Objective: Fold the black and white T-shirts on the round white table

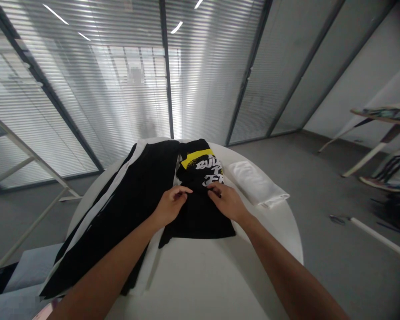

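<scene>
A black T-shirt (205, 218) with a yellow band and white lettering lies partly folded on a round white table (200, 275). Over its left part, my left hand (171, 205) has its fingers closed in a pinch at the fabric. My right hand (226, 201) is likewise closed on the shirt, just below the lettering, with the thumb and fingertips together. Black trousers (133, 195) with a white side stripe spread along the left of the shirt, beneath my left forearm, and hang past the table's edge.
A folded white cloth (255, 183) rests on the table's right side. Pale blue-grey cushioned seating (36, 266) is at lower left, beside a light metal frame (36, 155). Glass panels with blinds (206, 80) stand behind. Another table (383, 116) is at far right.
</scene>
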`<state>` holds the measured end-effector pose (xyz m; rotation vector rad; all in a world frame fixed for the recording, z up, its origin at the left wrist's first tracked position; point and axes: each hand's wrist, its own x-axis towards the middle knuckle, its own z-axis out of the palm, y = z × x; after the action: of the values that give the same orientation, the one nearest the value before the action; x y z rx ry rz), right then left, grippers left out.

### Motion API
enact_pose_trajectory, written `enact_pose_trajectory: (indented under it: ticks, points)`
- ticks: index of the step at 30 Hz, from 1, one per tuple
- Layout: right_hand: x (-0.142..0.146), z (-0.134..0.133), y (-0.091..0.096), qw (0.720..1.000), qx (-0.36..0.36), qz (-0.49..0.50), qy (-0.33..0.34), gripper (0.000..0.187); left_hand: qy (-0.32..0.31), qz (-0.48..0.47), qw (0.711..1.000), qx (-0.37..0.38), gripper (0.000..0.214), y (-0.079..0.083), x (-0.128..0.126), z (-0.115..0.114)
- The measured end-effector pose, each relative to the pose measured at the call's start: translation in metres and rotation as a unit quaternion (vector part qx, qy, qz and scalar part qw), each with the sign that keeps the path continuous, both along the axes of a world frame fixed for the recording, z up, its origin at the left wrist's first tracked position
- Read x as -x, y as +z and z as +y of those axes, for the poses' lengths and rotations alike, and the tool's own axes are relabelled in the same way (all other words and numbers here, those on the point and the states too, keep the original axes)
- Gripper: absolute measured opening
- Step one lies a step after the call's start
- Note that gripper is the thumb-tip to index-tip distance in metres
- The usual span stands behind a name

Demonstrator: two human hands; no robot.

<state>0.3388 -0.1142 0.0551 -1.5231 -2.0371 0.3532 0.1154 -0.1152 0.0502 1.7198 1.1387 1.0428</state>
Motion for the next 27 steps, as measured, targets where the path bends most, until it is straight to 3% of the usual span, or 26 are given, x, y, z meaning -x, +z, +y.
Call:
enact_pose_trajectory:
  ticks: [6,9,14,16,20,23,27]
  points:
    - [0.010,-0.011,0.001,0.991,-0.103,-0.048,0.075,0.030,0.077,-0.140,0.979,0.129,0.018,-0.003,0.010,0.012]
    - [0.020,-0.023,0.006,0.983,-0.114,-0.080,0.120,0.037,0.060,-0.242,0.952,0.179,0.019,0.001,0.010,0.011]
    - [0.035,-0.038,0.004,0.972,-0.090,-0.157,0.152,0.073,0.006,-0.334,0.917,0.219,0.027,0.009,0.013,0.011]
    - [0.037,-0.039,-0.002,0.972,-0.073,-0.176,0.139,0.076,0.002,-0.334,0.919,0.209,0.028,0.008,0.014,0.011]
    - [0.028,-0.034,-0.010,0.978,0.006,-0.174,0.117,0.079,0.016,-0.252,0.952,0.175,0.025,-0.002,0.010,0.013]
    - [0.013,-0.032,-0.007,0.973,0.065,-0.180,0.127,0.088,0.023,-0.196,0.965,0.175,0.030,-0.009,0.003,0.011]
    - [-0.007,-0.031,0.003,0.960,0.105,-0.193,0.172,0.096,-0.005,-0.192,0.963,0.190,0.035,-0.007,-0.003,0.005]
